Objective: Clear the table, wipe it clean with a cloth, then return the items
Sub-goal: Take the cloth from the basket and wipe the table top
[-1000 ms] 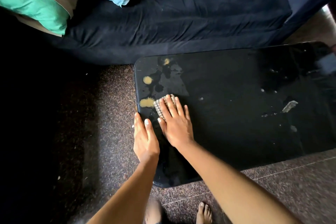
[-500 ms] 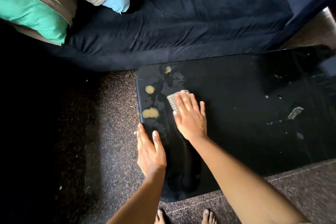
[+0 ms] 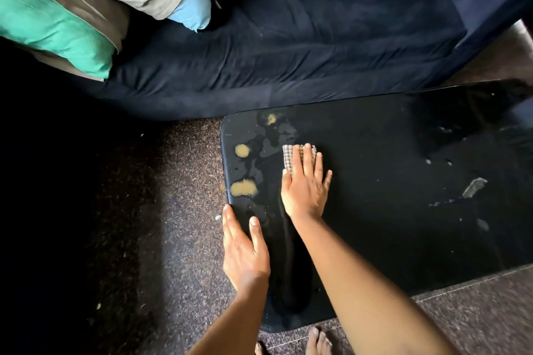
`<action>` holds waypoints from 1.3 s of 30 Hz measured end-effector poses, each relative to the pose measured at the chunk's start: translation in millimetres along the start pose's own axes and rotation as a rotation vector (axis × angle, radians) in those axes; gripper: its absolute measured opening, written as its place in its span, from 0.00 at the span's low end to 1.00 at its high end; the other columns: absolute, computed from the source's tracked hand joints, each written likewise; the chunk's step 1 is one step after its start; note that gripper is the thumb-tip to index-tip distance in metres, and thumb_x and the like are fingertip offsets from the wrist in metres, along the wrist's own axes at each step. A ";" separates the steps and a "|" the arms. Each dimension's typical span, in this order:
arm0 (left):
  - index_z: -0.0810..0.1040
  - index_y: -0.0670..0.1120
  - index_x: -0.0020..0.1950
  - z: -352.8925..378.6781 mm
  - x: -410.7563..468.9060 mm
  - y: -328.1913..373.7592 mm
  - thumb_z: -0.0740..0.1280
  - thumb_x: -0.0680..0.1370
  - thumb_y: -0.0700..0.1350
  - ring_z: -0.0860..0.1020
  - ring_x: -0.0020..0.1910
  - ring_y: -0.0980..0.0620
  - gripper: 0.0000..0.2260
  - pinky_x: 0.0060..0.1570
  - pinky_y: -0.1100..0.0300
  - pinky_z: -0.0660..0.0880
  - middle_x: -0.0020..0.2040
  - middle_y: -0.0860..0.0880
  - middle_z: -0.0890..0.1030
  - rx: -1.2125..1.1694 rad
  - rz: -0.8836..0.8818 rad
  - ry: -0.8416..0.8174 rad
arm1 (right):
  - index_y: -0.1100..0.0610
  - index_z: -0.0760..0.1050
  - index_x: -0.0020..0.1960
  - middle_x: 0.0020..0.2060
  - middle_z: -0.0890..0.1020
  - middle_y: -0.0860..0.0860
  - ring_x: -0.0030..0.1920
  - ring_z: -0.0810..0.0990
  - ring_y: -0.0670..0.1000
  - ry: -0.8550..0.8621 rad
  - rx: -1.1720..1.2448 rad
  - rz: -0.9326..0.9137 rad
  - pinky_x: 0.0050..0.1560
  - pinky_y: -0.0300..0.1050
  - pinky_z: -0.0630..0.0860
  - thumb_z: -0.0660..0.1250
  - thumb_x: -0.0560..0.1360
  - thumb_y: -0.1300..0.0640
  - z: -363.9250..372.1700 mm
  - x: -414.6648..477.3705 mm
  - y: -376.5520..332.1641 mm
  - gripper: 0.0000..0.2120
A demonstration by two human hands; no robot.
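Observation:
A glossy black table point(image 3: 389, 158) fills the right half of the view. My right hand point(image 3: 306, 185) lies flat on it and presses a small checked cloth point(image 3: 288, 157) under the fingers, near the table's left end. My left hand point(image 3: 243, 251) rests with fingers apart on the table's left edge and holds nothing. Yellowish powder patches point(image 3: 243, 188) and wet smears sit on the table left of the cloth. A grey scrap point(image 3: 473, 187) and small specks lie further right on the table.
A dark blue sofa point(image 3: 302, 46) runs behind the table, with green, blue and beige pillows point(image 3: 57, 23) at its left end. Speckled brown floor point(image 3: 161, 225) lies left of and in front of the table. My bare toes point(image 3: 317, 340) show at the bottom edge.
My right hand has slid the cloth away from the yellow patches, rightward and further onto the table. The left hand has stayed at the table's left edge.

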State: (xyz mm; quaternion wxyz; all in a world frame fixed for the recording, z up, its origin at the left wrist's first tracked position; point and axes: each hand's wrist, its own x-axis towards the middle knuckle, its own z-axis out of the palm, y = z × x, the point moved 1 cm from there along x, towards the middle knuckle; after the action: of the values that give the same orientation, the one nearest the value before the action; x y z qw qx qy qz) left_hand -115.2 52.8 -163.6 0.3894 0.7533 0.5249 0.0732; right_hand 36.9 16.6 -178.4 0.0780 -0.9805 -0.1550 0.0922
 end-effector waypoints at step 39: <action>0.75 0.48 0.62 5.0 137.1 54.4 0.50 0.73 0.73 0.79 0.57 0.47 0.35 0.54 0.46 0.78 0.61 0.46 0.80 -0.825 -0.297 -0.430 | 0.60 0.61 0.74 0.73 0.63 0.58 0.73 0.61 0.60 0.089 -0.002 -0.232 0.70 0.59 0.62 0.50 0.76 0.47 -6.8 76.7 -17.3 0.30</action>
State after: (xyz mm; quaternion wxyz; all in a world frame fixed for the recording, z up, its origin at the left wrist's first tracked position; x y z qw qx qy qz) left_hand -12.6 158.5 -171.9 0.7613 0.4511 0.4617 0.0615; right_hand 104.9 56.5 -180.7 0.0941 -0.9592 -0.2638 0.0389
